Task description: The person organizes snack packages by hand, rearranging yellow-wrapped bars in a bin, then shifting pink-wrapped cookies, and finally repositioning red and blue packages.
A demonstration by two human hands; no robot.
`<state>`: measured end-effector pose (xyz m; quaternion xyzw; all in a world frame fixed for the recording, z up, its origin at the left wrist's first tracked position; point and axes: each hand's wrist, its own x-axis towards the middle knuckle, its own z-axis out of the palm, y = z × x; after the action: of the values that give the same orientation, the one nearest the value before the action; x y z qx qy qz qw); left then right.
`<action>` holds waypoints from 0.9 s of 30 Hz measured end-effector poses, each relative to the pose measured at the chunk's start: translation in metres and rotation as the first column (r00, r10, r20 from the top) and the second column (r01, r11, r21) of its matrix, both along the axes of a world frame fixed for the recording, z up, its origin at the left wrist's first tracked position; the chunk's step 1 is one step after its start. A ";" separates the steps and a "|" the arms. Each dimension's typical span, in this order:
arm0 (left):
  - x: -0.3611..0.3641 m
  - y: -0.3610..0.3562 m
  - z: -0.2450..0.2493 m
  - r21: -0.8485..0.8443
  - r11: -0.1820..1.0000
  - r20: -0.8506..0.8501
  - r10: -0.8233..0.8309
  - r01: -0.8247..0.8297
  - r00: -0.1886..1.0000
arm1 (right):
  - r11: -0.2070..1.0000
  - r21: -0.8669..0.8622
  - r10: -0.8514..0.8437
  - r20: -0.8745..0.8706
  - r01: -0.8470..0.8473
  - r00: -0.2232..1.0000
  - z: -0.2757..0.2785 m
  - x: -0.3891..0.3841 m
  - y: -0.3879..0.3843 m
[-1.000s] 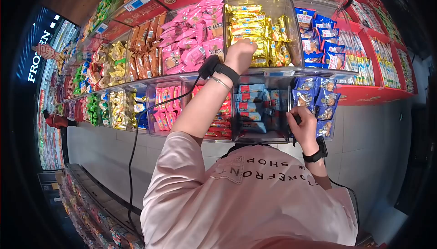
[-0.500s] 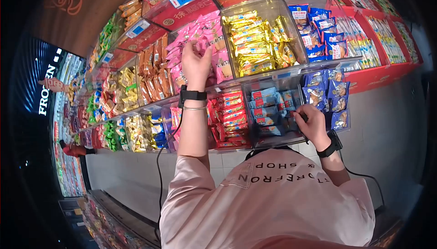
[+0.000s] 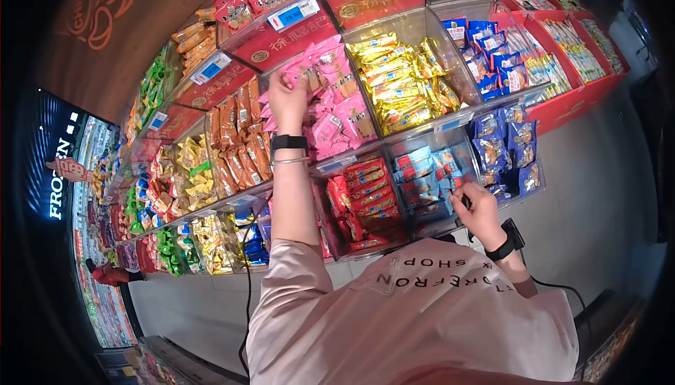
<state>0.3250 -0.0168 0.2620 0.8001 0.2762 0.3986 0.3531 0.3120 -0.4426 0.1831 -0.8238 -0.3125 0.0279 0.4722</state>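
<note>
My left hand point(image 3: 287, 102) reaches over the bin of pink snack packets point(image 3: 327, 126). Its fingers are bent and a little apart, with the fingertips against the packets at the bin's left side; I see none lifted clear. My right hand point(image 3: 478, 210) is at the front right corner of the bin of light blue packets point(image 3: 416, 165). Thumb and fingers are pinched together there, with something small and dark between them that I cannot make out. Both wrists carry black bands. Red packets point(image 3: 367, 199) fill the bin between the two hands.
Yellow packets point(image 3: 397, 82) sit behind the blue bin and brown ones point(image 3: 239, 132) left of the pink. Dark blue packets point(image 3: 506, 147) are at the right. Clear bin walls and price tags point(image 3: 294, 14) line the rows. A person in red point(image 3: 112, 274) is far left.
The view has shifted, and the shelves appear turned and lower. My left hand has moved left and further back across the pink packets. My right hand stays by the blue bin's corner, still pinched.
</note>
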 end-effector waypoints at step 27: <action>0.011 -0.024 -0.020 0.053 0.938 -0.273 -0.316 0.343 0.908 | 0.995 -0.060 0.078 0.007 -0.077 0.997 0.003 -0.006 0.016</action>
<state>0.3357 -0.0411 0.2419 0.8972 0.1608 0.2380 0.3355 0.3064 -0.4266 0.1858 -0.8250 -0.3454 0.0519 0.4443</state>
